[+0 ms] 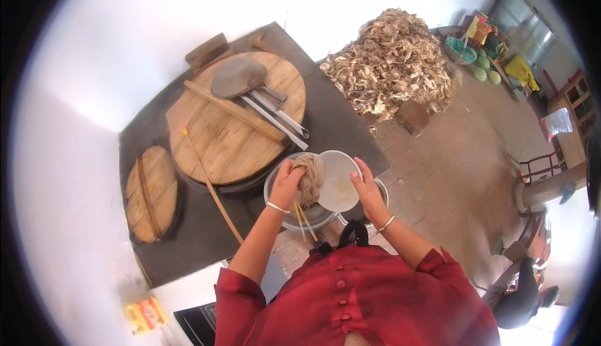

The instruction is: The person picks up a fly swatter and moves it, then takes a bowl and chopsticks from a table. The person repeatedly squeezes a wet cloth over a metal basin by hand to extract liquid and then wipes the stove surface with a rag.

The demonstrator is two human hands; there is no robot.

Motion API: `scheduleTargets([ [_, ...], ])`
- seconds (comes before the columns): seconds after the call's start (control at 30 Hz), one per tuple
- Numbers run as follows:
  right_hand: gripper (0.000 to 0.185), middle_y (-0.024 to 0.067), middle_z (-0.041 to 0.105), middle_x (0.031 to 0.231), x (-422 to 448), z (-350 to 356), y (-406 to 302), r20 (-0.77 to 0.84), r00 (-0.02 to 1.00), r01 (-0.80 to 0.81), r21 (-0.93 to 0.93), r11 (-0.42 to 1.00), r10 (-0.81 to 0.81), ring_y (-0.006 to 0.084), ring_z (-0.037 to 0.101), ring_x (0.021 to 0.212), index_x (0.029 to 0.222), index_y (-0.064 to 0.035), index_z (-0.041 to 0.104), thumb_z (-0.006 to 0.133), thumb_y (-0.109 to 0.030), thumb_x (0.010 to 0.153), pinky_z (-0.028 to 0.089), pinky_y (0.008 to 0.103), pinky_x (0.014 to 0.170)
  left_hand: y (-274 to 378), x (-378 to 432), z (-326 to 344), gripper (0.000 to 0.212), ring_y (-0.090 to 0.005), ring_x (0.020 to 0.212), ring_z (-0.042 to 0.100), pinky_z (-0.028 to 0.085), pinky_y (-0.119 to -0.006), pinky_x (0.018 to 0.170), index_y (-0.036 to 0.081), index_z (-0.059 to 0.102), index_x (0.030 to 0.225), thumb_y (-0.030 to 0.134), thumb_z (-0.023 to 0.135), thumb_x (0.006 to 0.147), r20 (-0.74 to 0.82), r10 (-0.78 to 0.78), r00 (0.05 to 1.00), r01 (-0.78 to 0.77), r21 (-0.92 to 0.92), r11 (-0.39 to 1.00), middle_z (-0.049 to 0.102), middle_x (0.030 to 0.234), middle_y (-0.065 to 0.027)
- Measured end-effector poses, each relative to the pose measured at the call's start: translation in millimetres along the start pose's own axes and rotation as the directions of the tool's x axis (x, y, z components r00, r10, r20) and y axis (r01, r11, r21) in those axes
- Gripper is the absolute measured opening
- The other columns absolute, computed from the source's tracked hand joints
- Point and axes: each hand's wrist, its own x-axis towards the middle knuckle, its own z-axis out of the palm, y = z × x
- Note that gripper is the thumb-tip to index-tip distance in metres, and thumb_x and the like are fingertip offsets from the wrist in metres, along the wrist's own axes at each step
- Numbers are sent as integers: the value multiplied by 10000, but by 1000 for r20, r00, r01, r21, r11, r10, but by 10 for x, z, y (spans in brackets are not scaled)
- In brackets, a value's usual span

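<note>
A brown, crumpled cloth (310, 179) is bunched in my left hand (286, 186), against the rim of a pale round bowl. My right hand (368, 190) holds that bowl (339, 184) tilted by its right edge, fingers outside and thumb near the rim. Beneath both hands is a larger basin (277, 177) at the stove's edge, partly hidden by my left hand and the cloth. Chopsticks (303, 219) slant across the basin's near side. Part of a metal pot (385, 191) shows behind my right hand.
A dark stove top (206, 238) carries a large wooden lid (235, 149) with metal ladles (239, 77), a smaller wooden lid (152, 196) and a long thin stick (213, 193). Dry husks (394, 64) are heaped beyond. An oil jug (146, 315) stands lower left. Another person (516, 294) is at right.
</note>
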Motion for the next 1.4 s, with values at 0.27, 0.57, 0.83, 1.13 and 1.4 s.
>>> scheduleTargets([
  [0.27, 535, 73, 453, 1219, -18, 234, 20, 139, 990, -37, 133, 990, 18, 131, 407, 1104, 1321, -45, 350, 510, -339, 904, 318, 263, 950, -454, 30, 298, 313, -263, 900, 530, 409, -327, 822, -20, 479, 1050, 152, 579, 810, -154, 468, 870, -315, 558, 768, 538, 968, -158],
  [0.57, 471, 64, 453, 1229, 121, 273, -119, 254, 967, 4, 27, 1000, -10, 128, 414, 1126, 1320, -44, 352, 443, -304, 938, 316, 265, 965, -327, -34, 415, 428, -215, 980, 510, 413, -305, 848, 7, 446, 1153, 37, 511, 732, 165, 335, 928, -373, 393, 840, 502, 1059, -128],
  [0.83, 390, 124, 506, 1080, 260, 323, -42, 210, 968, 157, -78, 985, -138, 210, 466, 1033, 1235, -91, 489, 498, -291, 901, 354, 304, 914, -216, -51, 316, 376, -290, 961, 524, 400, -347, 861, 10, 496, 1092, -19, 462, 719, 567, 382, 730, -630, 341, 698, 536, 1035, -150],
  [1.13, 456, 155, 497, 974, 269, 302, -132, 379, 847, 529, -524, 667, -374, 286, 488, 931, 1224, -124, 501, 587, -304, 814, 388, 343, 848, -531, 10, 119, 300, -374, 941, 532, 425, -431, 825, 33, 546, 1024, 97, 549, 730, 639, 178, 749, -633, 608, 479, 565, 1010, -210],
  [1.4, 463, 153, 499, 988, 264, 185, -237, 328, 840, 541, -572, 617, -432, 281, 484, 931, 1224, -91, 495, 587, -283, 813, 388, 348, 853, -383, -85, 85, 224, -366, 857, 535, 436, -418, 758, 48, 573, 941, 134, 543, 736, 602, 147, 785, -617, 739, 271, 563, 931, -202],
])
